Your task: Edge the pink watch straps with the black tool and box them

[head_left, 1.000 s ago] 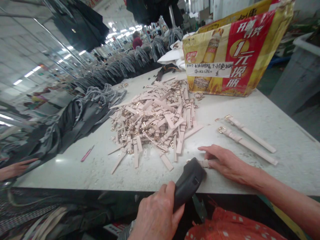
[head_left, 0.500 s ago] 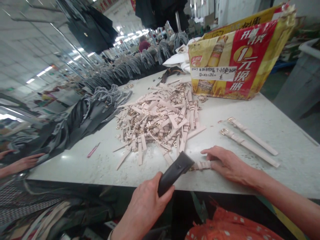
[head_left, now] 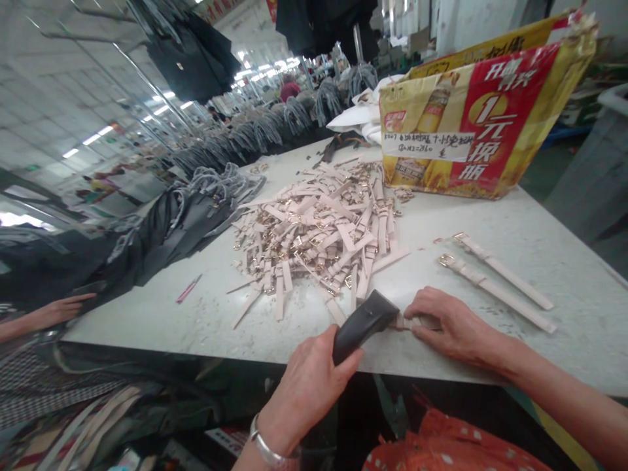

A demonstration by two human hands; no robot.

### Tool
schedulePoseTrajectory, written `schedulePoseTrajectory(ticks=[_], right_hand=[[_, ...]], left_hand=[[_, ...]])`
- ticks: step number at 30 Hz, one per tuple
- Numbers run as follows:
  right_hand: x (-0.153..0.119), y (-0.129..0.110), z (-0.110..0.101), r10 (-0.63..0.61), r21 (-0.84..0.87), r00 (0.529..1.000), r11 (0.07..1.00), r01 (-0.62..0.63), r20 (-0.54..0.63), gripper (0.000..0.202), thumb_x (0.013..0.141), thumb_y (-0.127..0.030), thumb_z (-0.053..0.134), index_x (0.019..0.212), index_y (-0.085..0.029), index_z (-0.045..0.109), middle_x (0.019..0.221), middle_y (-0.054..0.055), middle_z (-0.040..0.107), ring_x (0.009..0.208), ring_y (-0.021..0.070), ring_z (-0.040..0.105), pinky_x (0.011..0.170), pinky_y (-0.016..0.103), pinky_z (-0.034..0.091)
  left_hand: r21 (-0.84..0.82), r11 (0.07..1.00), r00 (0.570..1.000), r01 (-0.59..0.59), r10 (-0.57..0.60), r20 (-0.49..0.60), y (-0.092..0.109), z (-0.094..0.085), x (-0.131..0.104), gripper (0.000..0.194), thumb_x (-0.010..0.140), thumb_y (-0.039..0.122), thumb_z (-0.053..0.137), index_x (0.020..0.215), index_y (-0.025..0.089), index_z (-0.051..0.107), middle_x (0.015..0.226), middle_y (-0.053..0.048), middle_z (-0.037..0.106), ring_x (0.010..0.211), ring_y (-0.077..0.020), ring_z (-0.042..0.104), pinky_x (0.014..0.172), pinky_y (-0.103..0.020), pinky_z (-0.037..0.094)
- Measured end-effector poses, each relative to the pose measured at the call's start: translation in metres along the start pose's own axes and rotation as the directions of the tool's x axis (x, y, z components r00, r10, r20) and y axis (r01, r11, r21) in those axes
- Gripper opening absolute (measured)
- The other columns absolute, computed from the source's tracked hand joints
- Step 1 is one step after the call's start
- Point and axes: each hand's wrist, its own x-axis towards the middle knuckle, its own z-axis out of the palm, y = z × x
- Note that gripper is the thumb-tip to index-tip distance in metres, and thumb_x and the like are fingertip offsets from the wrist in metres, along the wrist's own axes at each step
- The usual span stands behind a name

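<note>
My left hand (head_left: 314, 373) is wrapped round a black handheld tool (head_left: 366, 327) shaped like a hair clipper. The tool's wide end points up and right, covering part of a pale pink buckle strap (head_left: 406, 322) near the table's front edge. On the right, my right hand (head_left: 449, 327) pinches this strap between thumb and fingers; its far part is hidden under the hand. Beyond both hands lies a big heap of similar pale straps (head_left: 318, 229) with gold buckles. Two more straps (head_left: 498, 284) lie side by side to the right.
A yellow and red carton (head_left: 456, 137) stands at the back right of the white table (head_left: 161, 327). Dark bag pieces with grey handles (head_left: 181, 216) cover the left side, where another person's hand (head_left: 59, 313) rests. A small pink tool (head_left: 189, 288) lies nearby.
My left hand has moved right and slightly up with the black tool, whose end now overlaps the strap. My right fingers have closed more on the strap. The view has shifted slightly.
</note>
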Motion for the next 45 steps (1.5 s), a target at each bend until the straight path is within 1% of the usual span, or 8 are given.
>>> schedulePoseTrajectory(ticks=[7,12,17,24,28,35,41,45], right_hand=[[0.001,-0.003,0.001,0.001,-0.020,1.000,1.000,-0.001,0.002,0.016,0.076,-0.015,0.058,0.090,-0.018,0.065,0.084,0.006,0.059,0.083,0.0212,0.052,0.075,0.034,0.041],[0.002,-0.004,0.000,-0.022,-0.023,1.000,0.999,0.022,0.016,0.018,0.076,-0.015,0.058,0.091,-0.019,0.067,0.084,0.007,0.060,0.084,0.0214,0.052,0.076,0.034,0.041],[0.001,-0.004,-0.002,-0.032,-0.013,0.999,0.999,0.033,0.027,0.022,0.075,-0.016,0.060,0.095,-0.019,0.068,0.086,0.007,0.061,0.085,0.0219,0.053,0.075,0.034,0.042],[-0.004,-0.020,-0.004,-0.046,-0.107,0.999,0.993,0.049,0.026,0.014,0.079,-0.012,0.053,0.085,-0.020,0.063,0.084,0.006,0.059,0.083,0.0219,0.052,0.072,0.034,0.041],[-0.011,-0.026,-0.002,-0.070,-0.081,0.998,0.994,0.070,0.009,0.018,0.083,-0.009,0.047,0.082,-0.020,0.062,0.082,0.005,0.059,0.080,0.0193,0.053,0.071,0.033,0.041],[-0.019,-0.022,0.005,-0.110,-0.006,0.994,0.994,0.111,0.012,0.019,0.089,-0.014,0.044,0.078,-0.019,0.059,0.082,0.006,0.058,0.081,0.0187,0.054,0.070,0.032,0.043],[-0.018,-0.020,0.005,-0.096,0.039,0.995,0.995,0.095,0.017,0.015,0.088,-0.014,0.046,0.083,-0.020,0.059,0.082,0.006,0.059,0.080,0.0189,0.054,0.070,0.032,0.045],[-0.017,-0.023,0.006,-0.059,0.009,0.998,0.998,0.059,0.016,0.011,0.087,-0.015,0.048,0.084,-0.020,0.058,0.084,0.006,0.060,0.080,0.0188,0.056,0.070,0.031,0.047]], left_hand=[[-0.021,0.999,0.999,0.044,-0.044,0.010,-0.014,0.006,-0.011,0.029,0.084,0.045,0.049,0.090,0.019,0.060,0.073,-0.002,0.064,0.066,-0.0169,0.060,0.059,-0.024,0.039],[-0.081,0.997,1.000,-0.014,0.011,-0.029,-0.007,0.012,-0.001,0.031,0.085,0.045,0.047,0.092,0.017,0.060,0.075,-0.003,0.065,0.068,-0.0171,0.060,0.061,-0.025,0.041],[-0.116,0.993,0.996,-0.013,0.002,-0.089,-0.004,0.018,0.004,0.029,0.084,0.043,0.049,0.091,0.017,0.060,0.076,-0.004,0.065,0.070,-0.0179,0.061,0.062,-0.026,0.041],[-0.082,0.994,0.995,0.068,-0.074,-0.068,-0.016,0.017,-0.022,0.025,0.083,0.042,0.050,0.088,0.019,0.059,0.074,-0.002,0.065,0.070,-0.0172,0.061,0.063,-0.024,0.040],[-0.059,0.992,0.993,0.112,-0.114,-0.035,-0.022,0.018,-0.037,0.027,0.082,0.044,0.051,0.089,0.019,0.059,0.073,-0.002,0.065,0.070,-0.0176,0.061,0.062,-0.023,0.039],[-0.082,0.995,0.998,0.062,-0.060,0.025,-0.017,0.019,-0.051,0.025,0.083,0.043,0.050,0.092,0.022,0.060,0.077,-0.002,0.067,0.072,-0.0183,0.062,0.061,-0.023,0.040],[-0.065,0.997,0.999,0.040,-0.038,0.038,-0.008,0.019,-0.045,0.026,0.083,0.045,0.050,0.089,0.022,0.060,0.079,-0.004,0.068,0.076,-0.0206,0.065,0.065,-0.025,0.043],[-0.041,0.997,0.997,0.069,-0.068,0.026,-0.005,0.027,-0.036,0.032,0.083,0.045,0.048,0.098,0.020,0.060,0.085,-0.007,0.070,0.083,-0.0236,0.066,0.069,-0.028,0.045]])
